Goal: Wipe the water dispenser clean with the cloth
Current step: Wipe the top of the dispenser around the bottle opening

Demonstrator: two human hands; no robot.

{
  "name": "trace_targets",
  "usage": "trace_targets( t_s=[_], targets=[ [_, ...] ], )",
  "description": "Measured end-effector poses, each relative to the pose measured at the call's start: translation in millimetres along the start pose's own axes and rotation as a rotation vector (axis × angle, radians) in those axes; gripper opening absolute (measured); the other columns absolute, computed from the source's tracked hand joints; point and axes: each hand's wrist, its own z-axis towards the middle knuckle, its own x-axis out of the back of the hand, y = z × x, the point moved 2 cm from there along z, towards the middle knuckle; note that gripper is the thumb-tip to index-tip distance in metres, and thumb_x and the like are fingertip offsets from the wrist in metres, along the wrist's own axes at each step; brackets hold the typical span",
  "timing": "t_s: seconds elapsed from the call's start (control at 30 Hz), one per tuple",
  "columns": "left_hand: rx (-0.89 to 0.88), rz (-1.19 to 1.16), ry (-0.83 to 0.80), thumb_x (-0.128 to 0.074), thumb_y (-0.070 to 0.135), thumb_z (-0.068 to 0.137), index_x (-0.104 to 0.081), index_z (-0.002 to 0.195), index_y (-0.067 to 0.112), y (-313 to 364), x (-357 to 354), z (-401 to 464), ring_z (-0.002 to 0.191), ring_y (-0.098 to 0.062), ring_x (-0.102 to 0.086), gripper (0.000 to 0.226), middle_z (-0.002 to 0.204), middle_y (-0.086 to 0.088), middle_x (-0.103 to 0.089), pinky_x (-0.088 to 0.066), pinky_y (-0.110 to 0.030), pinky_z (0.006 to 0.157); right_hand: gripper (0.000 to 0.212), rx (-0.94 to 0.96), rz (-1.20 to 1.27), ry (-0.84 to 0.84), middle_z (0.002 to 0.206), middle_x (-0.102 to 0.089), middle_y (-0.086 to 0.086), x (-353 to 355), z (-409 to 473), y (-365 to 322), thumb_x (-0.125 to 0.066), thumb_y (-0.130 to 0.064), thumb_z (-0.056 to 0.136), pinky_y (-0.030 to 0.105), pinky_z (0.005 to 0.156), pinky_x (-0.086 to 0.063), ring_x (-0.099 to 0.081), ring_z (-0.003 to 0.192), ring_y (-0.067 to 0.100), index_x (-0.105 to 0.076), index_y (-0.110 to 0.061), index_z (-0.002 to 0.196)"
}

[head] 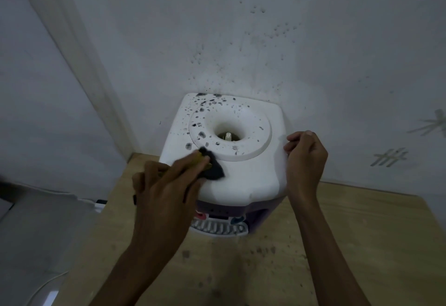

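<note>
Two hands: left hand [166,182] presses one cloth [213,169] on one dispenser [241,175]

Wall [265,40] crowds behind dispenser [253,175]; front open.

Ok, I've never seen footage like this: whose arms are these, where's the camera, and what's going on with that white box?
There is no machine here. A person wears the camera on their head, so it looks down at their own two hands. The white box is a small water dispenser standing on a wooden table against a wall. Its top carries dark spots, mostly at the left and back. The left hand presses a dark cloth onto the top near the front left. The right hand grips the dispenser's right edge, seemingly to steady it.
</note>
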Motion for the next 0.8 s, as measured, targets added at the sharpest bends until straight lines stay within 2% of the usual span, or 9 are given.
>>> trace_targets(
  t_s=[0.07,0.2,0.3,0.37,0.43,0.5,0.6,0.7,0.8],
  targets=[
    [0.098,0.004,0.007,-0.058,0.032,0.097,-0.067,0.134,0.031,-16,1,11,0.104,-0.028,-0.044,0.038,0.137,0.011,-0.065,-0.028,-0.038,0.083,0.037,-0.012,0.001,0.009,0.063,-0.060,-0.008,0,-1,0,-0.038,-0.019,0.103,0.029,0.064,-0.045,-0.055,0.063,0.006,-0.065,-0.009,0.079],
    [0.176,0.052,0.013,-0.050,0.024,0.103,-0.066,0.135,0.027,-22,-6,19,0.104,-0.028,-0.039,0.036,0.135,0.003,-0.066,-0.016,-0.031,0.082,0.038,0.000,-0.009,0.007,0.065,-0.061,-0.006,0,0,1,-0.037,-0.018,0.104,0.029,0.066,-0.046,-0.056,0.064,0.007,-0.065,-0.009,0.079],
    [0.261,0.053,0.051,-0.049,0.020,0.105,-0.066,0.135,0.025,-11,-7,18,0.103,-0.030,-0.038,0.035,0.135,-0.001,-0.065,-0.021,-0.035,0.082,0.038,-0.006,-0.003,0.012,0.065,-0.062,-0.005,0,0,0,-0.037,-0.019,0.103,0.030,0.066,-0.046,-0.056,0.063,0.007,-0.065,-0.009,0.079],
    [0.186,0.076,0.037,-0.053,0.013,0.102,-0.064,0.137,0.020,9,-9,8,0.103,-0.034,-0.042,0.037,0.139,-0.004,-0.062,-0.035,-0.045,0.083,0.038,-0.010,-0.006,0.017,0.065,-0.062,-0.005,0,0,0,-0.037,-0.019,0.103,0.030,0.065,-0.045,-0.056,0.063,0.007,-0.065,-0.009,0.079],
    [0.105,0.075,0.003,-0.061,0.006,0.096,-0.061,0.141,0.015,17,-9,-5,0.102,-0.037,-0.044,0.046,0.143,-0.007,-0.059,-0.042,-0.051,0.081,0.037,-0.016,-0.005,0.006,0.064,-0.061,-0.006,0,0,0,-0.038,-0.018,0.103,0.029,0.065,-0.044,-0.055,0.063,0.007,-0.064,-0.010,0.078],
    [0.130,0.074,-0.004,-0.060,0.008,0.097,-0.059,0.143,0.016,3,-6,-3,0.104,-0.039,-0.044,0.047,0.142,-0.009,-0.057,-0.041,-0.052,0.082,0.035,-0.024,0.002,-0.008,0.062,-0.060,-0.008,0,0,0,-0.039,-0.015,0.101,0.029,0.064,-0.044,-0.055,0.062,0.007,-0.064,-0.011,0.076],
    [0.267,0.099,0.002,-0.048,0.016,0.102,-0.060,0.141,0.015,-18,-6,8,0.107,-0.040,-0.043,0.040,0.133,-0.013,-0.058,-0.035,-0.050,0.085,0.035,-0.029,0.002,-0.003,0.062,-0.060,-0.009,1,0,-1,-0.039,-0.015,0.100,0.029,0.064,-0.044,-0.054,0.061,0.006,-0.064,-0.010,0.077],
    [0.204,0.092,-0.008,-0.057,0.005,0.095,-0.057,0.143,0.006,4,-10,0,0.103,-0.044,-0.045,0.048,0.132,-0.023,-0.054,-0.044,-0.057,0.084,0.034,-0.028,-0.001,-0.003,0.062,-0.061,-0.009,0,0,-1,-0.039,-0.016,0.100,0.029,0.064,-0.044,-0.055,0.062,0.005,-0.064,-0.009,0.078],
    [0.128,0.048,0.005,-0.053,0.000,0.087,-0.054,0.145,0.002,9,-6,-16,0.098,-0.041,-0.044,0.059,0.135,-0.024,-0.053,-0.049,-0.056,0.081,0.034,-0.041,-0.005,-0.008,0.063,-0.061,-0.008,0,1,2,-0.039,-0.016,0.100,0.030,0.066,-0.046,-0.056,0.063,0.006,-0.065,-0.008,0.079]
  ],
)
